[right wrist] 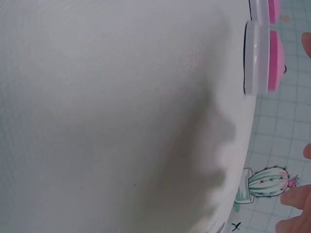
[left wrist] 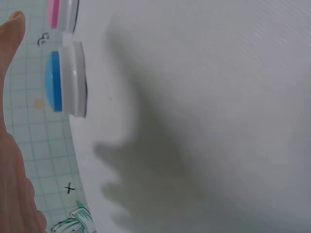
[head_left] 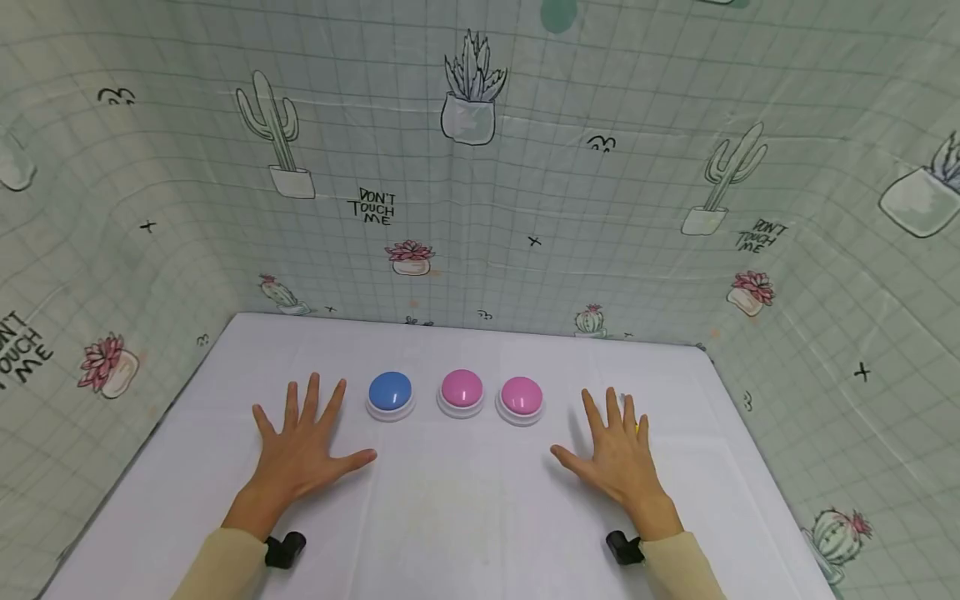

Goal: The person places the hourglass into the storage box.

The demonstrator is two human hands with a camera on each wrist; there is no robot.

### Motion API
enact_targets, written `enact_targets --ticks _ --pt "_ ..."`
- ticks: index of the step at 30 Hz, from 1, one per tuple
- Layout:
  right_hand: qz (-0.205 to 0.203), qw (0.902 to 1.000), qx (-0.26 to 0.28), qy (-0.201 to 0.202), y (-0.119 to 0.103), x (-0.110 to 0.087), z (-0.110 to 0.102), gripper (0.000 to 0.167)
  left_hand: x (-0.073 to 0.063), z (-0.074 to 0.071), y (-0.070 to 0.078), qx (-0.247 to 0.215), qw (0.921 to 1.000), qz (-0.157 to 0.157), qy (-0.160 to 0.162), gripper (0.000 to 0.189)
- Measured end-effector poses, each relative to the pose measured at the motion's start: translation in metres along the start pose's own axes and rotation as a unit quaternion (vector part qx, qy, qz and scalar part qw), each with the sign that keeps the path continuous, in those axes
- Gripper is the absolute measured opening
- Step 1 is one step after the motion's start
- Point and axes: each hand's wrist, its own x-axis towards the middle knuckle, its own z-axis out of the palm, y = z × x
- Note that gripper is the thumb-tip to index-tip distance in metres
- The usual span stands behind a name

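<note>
Three round push buttons on white bases stand in a row on the white table: a blue button (head_left: 390, 392), a middle pink button (head_left: 462, 389) and a right pink button (head_left: 521, 397). To the left of the blue button, my left hand (head_left: 296, 454) hovers palm down, fingers spread, holding nothing. My right hand (head_left: 621, 458) is likewise spread to the right of the pink buttons, over its own shadow. Behind its fingers a small bit of something yellow (head_left: 637, 428) peeks out, mostly hidden. The left wrist view shows the blue button (left wrist: 54, 81) side-on near my thumb.
The white tabletop (head_left: 442, 517) runs back to a grid-patterned cloth (head_left: 525, 192) with cactus drawings, which rises behind and on both sides. A black wrist camera mount sits at each cuff, the left mount (head_left: 285, 550) and the right mount (head_left: 624, 547).
</note>
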Motion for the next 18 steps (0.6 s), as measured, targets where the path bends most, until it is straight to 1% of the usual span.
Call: enact_targets --ticks 5,9,13,18 --pt "0.0 0.9998 0.014 -0.015 0.001 0.006 -0.003 0.102 0.006 -0.006 0.008 -0.001 0.9998 0.014 0.011 0.119" --pt "-0.006 0.9992 0.027 -0.027 0.002 0.014 -0.006 0.103 0.012 -0.009 0.019 -0.001 0.9997 0.022 0.006 0.12" --pt "-0.011 0.9986 0.04 -0.033 0.005 0.022 -0.009 0.103 0.023 -0.007 0.04 -0.009 0.9992 0.038 0.003 0.119" --pt "-0.022 0.9967 0.063 -0.046 0.005 0.031 -0.008 0.103 0.034 -0.003 0.068 -0.03 0.9975 0.064 0.001 0.117"
